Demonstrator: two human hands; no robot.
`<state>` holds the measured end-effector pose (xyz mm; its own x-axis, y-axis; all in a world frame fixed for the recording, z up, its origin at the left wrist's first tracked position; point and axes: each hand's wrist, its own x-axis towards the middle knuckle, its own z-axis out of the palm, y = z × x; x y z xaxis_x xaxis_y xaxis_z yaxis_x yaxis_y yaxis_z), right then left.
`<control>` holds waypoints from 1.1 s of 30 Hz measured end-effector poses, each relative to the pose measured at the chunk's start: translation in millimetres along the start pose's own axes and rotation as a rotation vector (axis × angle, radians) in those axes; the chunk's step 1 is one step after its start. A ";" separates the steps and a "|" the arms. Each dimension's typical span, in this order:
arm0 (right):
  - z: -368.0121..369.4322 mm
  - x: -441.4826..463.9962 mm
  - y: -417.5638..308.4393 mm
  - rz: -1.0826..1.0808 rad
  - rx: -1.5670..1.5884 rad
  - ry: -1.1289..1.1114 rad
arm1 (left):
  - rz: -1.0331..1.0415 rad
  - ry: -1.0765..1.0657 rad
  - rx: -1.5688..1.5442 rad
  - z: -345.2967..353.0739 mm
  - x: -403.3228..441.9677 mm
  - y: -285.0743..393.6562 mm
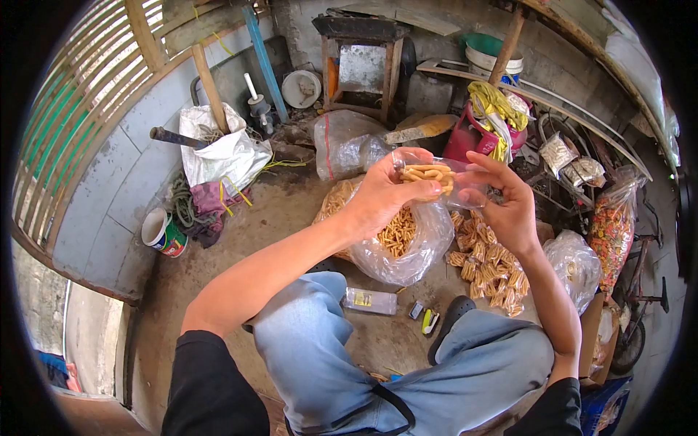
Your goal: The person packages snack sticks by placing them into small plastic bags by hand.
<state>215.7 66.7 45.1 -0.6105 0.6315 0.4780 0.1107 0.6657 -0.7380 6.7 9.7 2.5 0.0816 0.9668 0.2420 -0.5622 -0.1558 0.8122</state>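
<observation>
My left hand (389, 190) is closed around a small clear plastic bag (430, 174) of golden stick snacks, its thumb across the front. My right hand (509, 207) grips the loose plastic at the bag's right end between thumb and fingers. Below my hands a large clear plastic sack (408, 270) stands open, holding many loose snack sticks (395, 236). To its right lies a pile of filled snack bags (496, 270). On the floor between my legs are a green stapler (430, 321), a small box (416, 310) and a clear packet with a yellow label (369, 301).
A white sack (218, 156) and a paint bucket (164, 232) stand at the left. At the back are a wooden stand (392, 73) and a pink tub (465, 134) with yellow cloth. A bag of colourful snacks (614, 225) and a bicycle (636, 291) are at the right.
</observation>
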 end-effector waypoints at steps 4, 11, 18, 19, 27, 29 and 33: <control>2.8 -1.1 4.6 -0.097 -0.070 0.033 | -0.004 -0.032 -0.005 1.0 -1.0 2.9; 12.8 -3.5 4.5 -0.029 -0.069 0.158 | 0.014 -0.049 0.167 4.1 -2.5 2.9; 16.5 -1.2 7.7 -0.032 -0.017 0.205 | 0.005 0.016 0.078 -0.3 -0.5 0.8; 18.0 -0.7 5.6 0.020 0.052 0.238 | 0.002 0.018 0.076 -0.3 -0.9 1.1; 24.5 0.6 8.0 0.007 0.083 0.099 | -0.096 0.075 0.097 -5.9 -1.0 8.7; 25.0 3.1 4.6 -0.020 0.026 0.094 | -0.125 0.087 0.108 -9.8 -1.9 7.5; 36.4 6.7 5.6 -0.003 0.160 0.027 | -0.164 0.080 0.258 -12.3 -6.7 10.5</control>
<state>183.6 60.2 26.8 -0.5888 0.6414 0.4919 -0.0194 0.5972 -0.8019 -9.9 4.1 2.9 0.0832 0.9946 0.0623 -0.3187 -0.0327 0.9473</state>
